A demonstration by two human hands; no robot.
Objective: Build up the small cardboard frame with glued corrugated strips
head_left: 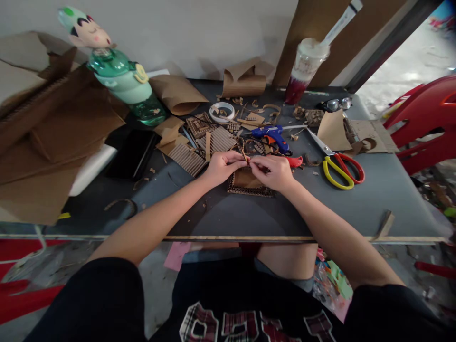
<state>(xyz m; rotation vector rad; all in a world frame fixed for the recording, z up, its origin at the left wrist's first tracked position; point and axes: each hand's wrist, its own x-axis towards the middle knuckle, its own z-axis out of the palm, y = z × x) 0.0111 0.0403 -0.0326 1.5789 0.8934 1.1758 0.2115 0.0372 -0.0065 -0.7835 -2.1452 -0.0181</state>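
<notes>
My left hand [221,166] and my right hand [272,171] meet over the middle of the grey table [374,194]. Both pinch a thin strip of corrugated cardboard [245,157] between fingertips. Right under them lies a small square cardboard piece with a corrugated border [247,185]. Just behind the hands are several ribbed cardboard pieces [210,142] and a blue hot glue gun [272,137]. A red-handled tool [295,161] lies beside my right hand.
Yellow-and-red scissors [340,167] lie to the right. A tape roll [221,112], a drink cup with straw [304,69] and a green bottle with a cartoon head [119,71] stand further back. A black phone [132,153] and large cardboard sheets [46,142] lie left. Red chair [427,118] at right.
</notes>
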